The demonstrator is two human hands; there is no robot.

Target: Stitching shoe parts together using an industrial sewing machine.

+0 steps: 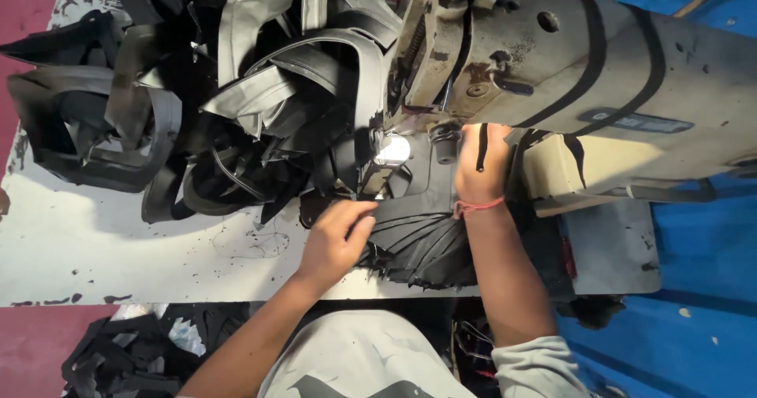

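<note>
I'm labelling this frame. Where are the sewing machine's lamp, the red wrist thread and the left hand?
lamp [392, 150], head view, its glowing face
red wrist thread [478, 205], head view, its middle strand
left hand [337, 236], head view, its back

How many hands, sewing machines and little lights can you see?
Bare hands: 2, the left hand and the right hand, both on the black pleated fabric
Beige, worn sewing machine: 1
Small bright lamp: 1
Total: 4
</note>
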